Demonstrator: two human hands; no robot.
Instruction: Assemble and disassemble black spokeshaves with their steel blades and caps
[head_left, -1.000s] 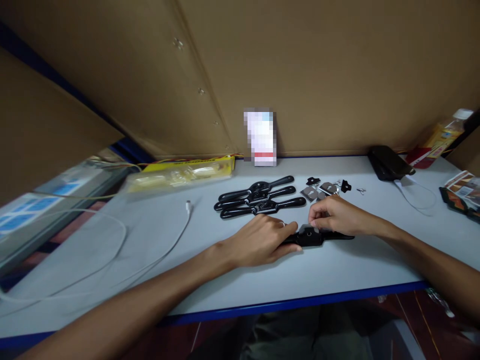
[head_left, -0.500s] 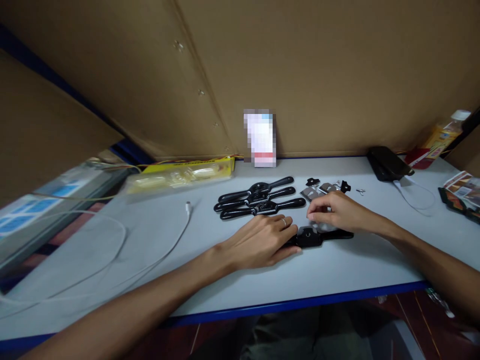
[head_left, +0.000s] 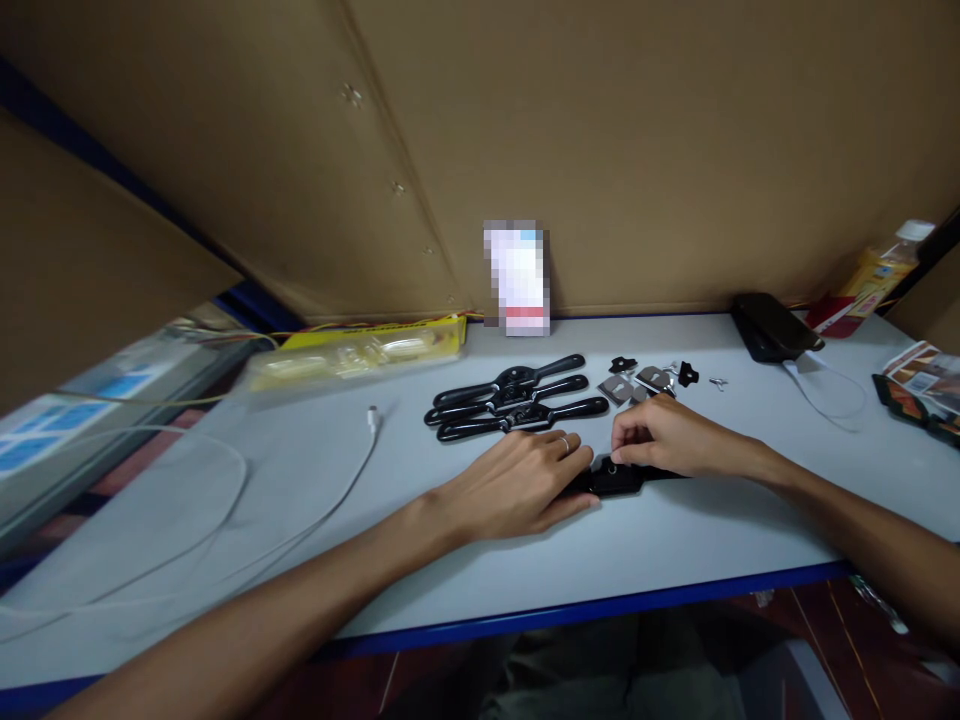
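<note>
A black two-handled tool body [head_left: 611, 478] lies on the grey table [head_left: 675, 530] in front of me. My left hand [head_left: 517, 484] rests on its left handle with curled fingers, pinning it down. My right hand [head_left: 664, 440] covers the right handle, thumb and forefinger pinched at the centre of the tool; what they pinch is too small to name. Three more black two-handled tools [head_left: 514, 396] lie side by side just behind. Small grey plates [head_left: 637, 383], black knobs [head_left: 686, 375] and a screw [head_left: 718, 382] are scattered behind my right hand.
A white cable [head_left: 330, 500] trails across the left of the table. A yellow-backed blister pack [head_left: 360, 350] lies at the back left. At the right are a black case [head_left: 776, 325], a bottle [head_left: 889, 262] and printed packets [head_left: 922, 385]. Cardboard walls enclose the back.
My right hand reached back toward the small parts, then returned forward to the centre of the tool. My left hand stayed on the left handle.
</note>
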